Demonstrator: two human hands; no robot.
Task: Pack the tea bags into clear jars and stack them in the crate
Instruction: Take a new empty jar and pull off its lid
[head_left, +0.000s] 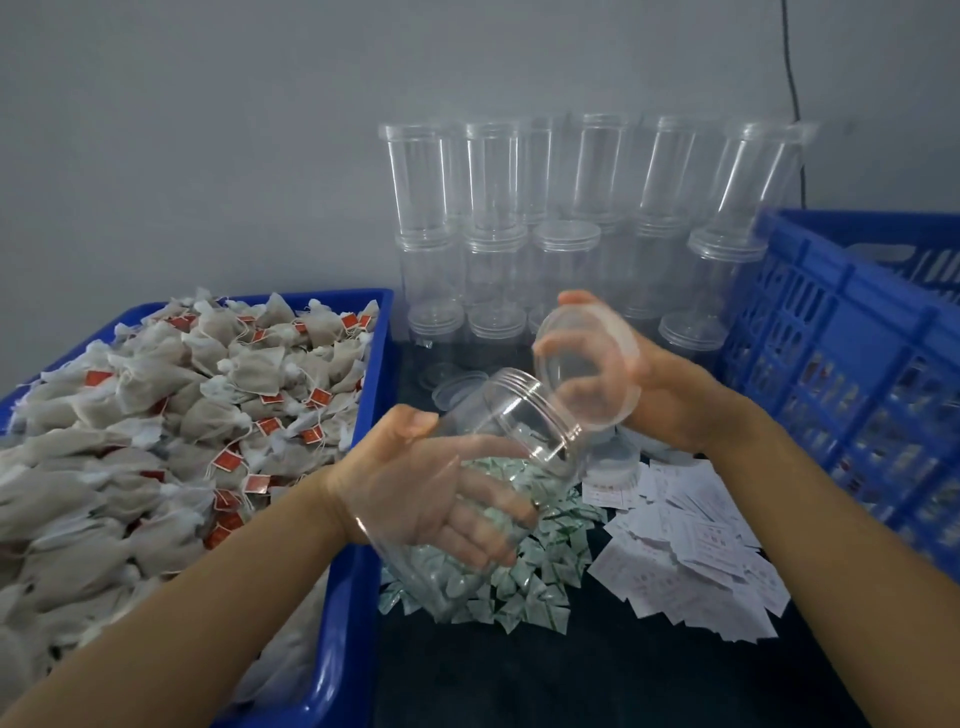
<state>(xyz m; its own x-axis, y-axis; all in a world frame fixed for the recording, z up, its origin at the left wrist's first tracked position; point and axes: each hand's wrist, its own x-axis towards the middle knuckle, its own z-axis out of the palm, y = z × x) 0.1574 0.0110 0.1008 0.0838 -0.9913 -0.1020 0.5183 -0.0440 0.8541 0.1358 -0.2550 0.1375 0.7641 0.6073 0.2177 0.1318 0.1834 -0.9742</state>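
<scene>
My left hand (415, 483) grips an empty clear jar (524, 415), tilted with its threaded mouth pointing up and right. Beside that mouth, my right hand (660, 389) holds the jar's clear lid (587, 364), apart from the jar. A blue bin (363, 519) on the left is heaped with tea bags (171, 431) bearing red tags. The blue slatted crate (852, 353) stands at the right, with jars of packed bags dimly visible through its wall.
Stacked empty clear jars (561, 218) line the wall behind my hands. A pile of small green-and-white sachets (524, 582) and white paper slips (696, 545) lies on the dark table beneath the jar. A black cable (792, 78) runs down the wall.
</scene>
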